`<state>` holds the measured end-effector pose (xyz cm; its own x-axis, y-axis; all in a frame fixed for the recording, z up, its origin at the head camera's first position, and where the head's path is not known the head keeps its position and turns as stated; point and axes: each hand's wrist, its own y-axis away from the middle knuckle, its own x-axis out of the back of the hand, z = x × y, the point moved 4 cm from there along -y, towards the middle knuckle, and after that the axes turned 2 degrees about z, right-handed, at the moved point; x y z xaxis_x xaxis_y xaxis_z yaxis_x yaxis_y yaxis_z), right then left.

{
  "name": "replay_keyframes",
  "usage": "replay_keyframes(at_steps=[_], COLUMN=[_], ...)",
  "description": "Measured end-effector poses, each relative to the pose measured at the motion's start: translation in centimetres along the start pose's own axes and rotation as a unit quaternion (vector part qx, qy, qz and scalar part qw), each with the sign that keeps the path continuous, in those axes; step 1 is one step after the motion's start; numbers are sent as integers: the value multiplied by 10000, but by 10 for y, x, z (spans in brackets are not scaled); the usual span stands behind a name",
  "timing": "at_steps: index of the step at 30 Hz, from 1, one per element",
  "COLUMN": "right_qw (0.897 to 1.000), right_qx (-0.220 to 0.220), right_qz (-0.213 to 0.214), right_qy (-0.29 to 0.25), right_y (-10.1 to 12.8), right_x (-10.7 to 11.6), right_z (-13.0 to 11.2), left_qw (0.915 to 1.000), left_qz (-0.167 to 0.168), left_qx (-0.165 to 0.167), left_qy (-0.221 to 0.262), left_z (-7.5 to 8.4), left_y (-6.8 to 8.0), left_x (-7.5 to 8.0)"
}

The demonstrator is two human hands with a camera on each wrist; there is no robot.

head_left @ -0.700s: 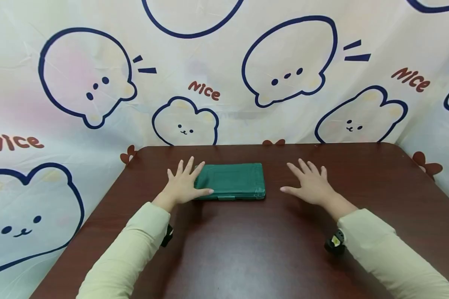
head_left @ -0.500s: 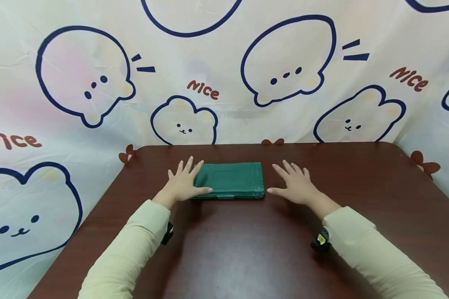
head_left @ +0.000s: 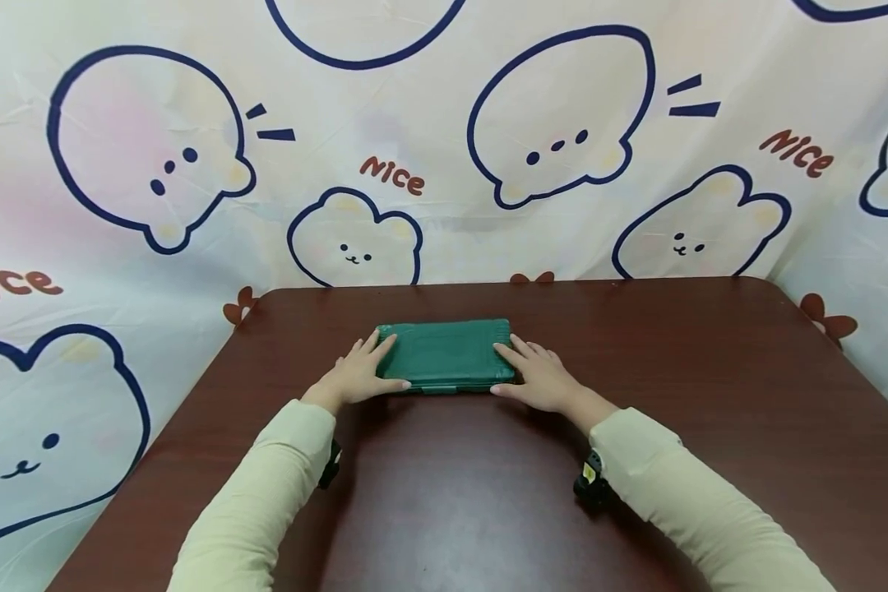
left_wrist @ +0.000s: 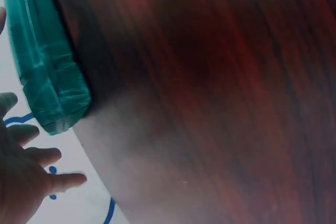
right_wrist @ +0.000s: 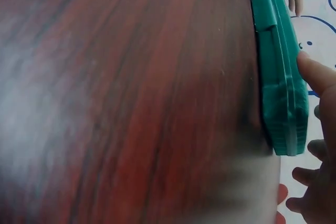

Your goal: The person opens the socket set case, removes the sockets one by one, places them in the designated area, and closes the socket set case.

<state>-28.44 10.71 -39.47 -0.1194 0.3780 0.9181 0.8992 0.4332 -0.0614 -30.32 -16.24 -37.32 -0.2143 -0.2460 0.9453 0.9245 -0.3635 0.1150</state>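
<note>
Green case [head_left: 444,355]: flat, rectangular, closed, lying near the middle of the dark red-brown table [head_left: 488,493], toward the far edge. Ribbed ends, a raised frame on the lid, a small latch tab on the near side, rounded corners. On the left, left hand [head_left: 358,376] with fingers fairly straight and spread, laid against the left end, thumb along the near edge. On the right, right hand [head_left: 536,378] likewise flat, fingers on the right end of the lid, thumb touching the near side. Hands apart, one at each end, not curled round anything. Pale sleeves [head_left: 266,485] behind both wrists.
</note>
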Motion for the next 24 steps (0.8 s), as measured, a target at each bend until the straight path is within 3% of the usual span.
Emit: replay_keyframes(at_steps=[7, 14, 24], right_qw=[10000, 9989, 9972], right_qx=[-8, -147, -326], right_qz=[51, 130, 326], right_qy=[6, -414, -582], right_y=[-8, -12, -6], right_x=[-4, -3, -4], right_z=[-2, -7, -5], left_qw=[9989, 9976, 9967], left_qz=[-45, -74, 220], left_qx=[29, 118, 31], left_qy=[460, 683, 780], left_z=[-3, -5, -6], left_y=[-2, -1, -5], left_x=[-7, -5, -9])
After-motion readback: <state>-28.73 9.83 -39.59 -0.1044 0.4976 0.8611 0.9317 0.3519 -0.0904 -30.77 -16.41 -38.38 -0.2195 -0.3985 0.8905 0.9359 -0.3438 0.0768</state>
